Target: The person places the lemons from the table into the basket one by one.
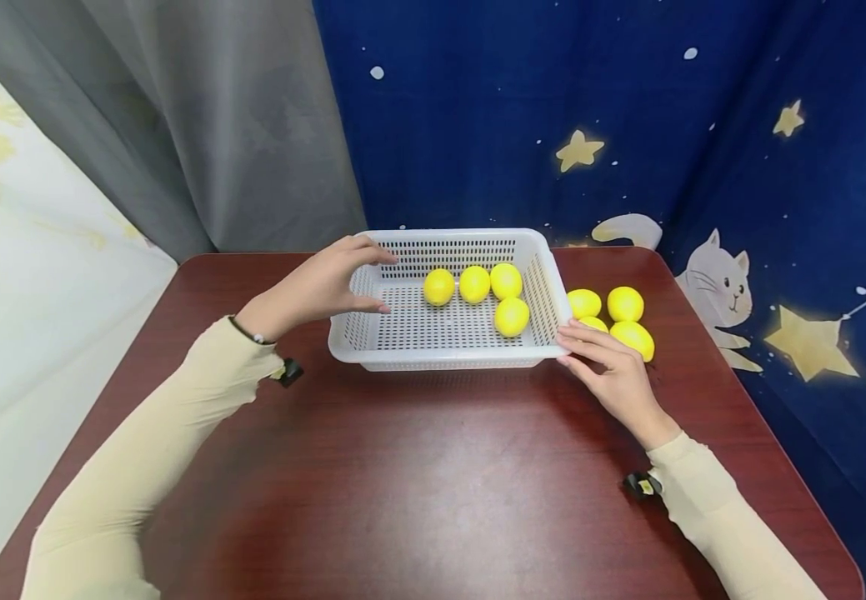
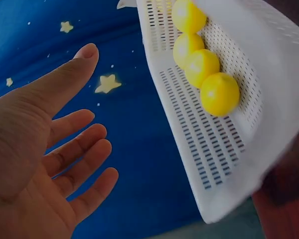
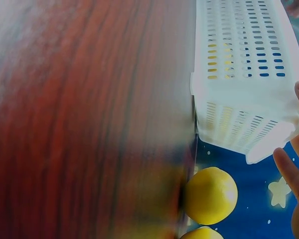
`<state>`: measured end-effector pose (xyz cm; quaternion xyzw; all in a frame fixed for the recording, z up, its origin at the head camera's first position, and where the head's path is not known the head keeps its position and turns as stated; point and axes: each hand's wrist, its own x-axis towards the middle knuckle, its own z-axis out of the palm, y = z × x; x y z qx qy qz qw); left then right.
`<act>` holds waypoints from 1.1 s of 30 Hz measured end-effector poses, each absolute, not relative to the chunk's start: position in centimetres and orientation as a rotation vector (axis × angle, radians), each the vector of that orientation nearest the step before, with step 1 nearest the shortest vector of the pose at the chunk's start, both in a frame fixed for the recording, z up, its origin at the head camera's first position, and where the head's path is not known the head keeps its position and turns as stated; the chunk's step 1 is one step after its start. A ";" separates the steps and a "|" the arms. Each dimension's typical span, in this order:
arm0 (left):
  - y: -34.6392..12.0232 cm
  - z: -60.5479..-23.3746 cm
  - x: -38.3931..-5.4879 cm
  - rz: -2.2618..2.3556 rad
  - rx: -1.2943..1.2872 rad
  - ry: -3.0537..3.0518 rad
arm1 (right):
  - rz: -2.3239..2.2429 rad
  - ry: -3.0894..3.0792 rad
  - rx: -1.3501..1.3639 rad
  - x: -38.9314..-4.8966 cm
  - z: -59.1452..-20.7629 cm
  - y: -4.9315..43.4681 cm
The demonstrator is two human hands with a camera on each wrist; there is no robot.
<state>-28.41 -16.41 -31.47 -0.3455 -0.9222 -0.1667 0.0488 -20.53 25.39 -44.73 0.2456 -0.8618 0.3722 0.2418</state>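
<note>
A white plastic basket (image 1: pixel 448 357) with slotted walls stands on the table, several yellow lemons (image 1: pixel 511 317) inside it toward the right. My left hand (image 1: pixel 335 279) is at the basket's left end, thumb and fingers spread apart with nothing between them. In the left wrist view that hand (image 2: pixel 55 144) shows clear of the basket wall. My right hand (image 1: pixel 608 371) is at the basket's front right corner, its fairly straight fingers along the rim and the thumb lower at the front. Only fingertips of it show in the right wrist view, around the corner.
Several more lemons (image 1: pixel 625 304) lie on the table just right of the basket, behind my right hand. The dark red wooden table (image 1: pixel 433 483) has rounded corners. A blue star-patterned curtain (image 1: pixel 470 108) and a grey curtain (image 1: pixel 252 125) hang behind it.
</note>
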 end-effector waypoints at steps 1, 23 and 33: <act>-16.9 -31.6 -28.1 -0.518 -1.041 -2.804 | 1.019 -2.357 0.670 -20.5 -44.8 25.4; -22.1 -38.3 -22.9 -0.660 -0.979 -2.472 | 0.998 -2.330 0.676 -20.6 -44.7 25.2; -22.6 -40.3 -21.8 -0.670 -0.935 -2.441 | 0.995 -2.330 0.662 -20.7 -45.0 25.3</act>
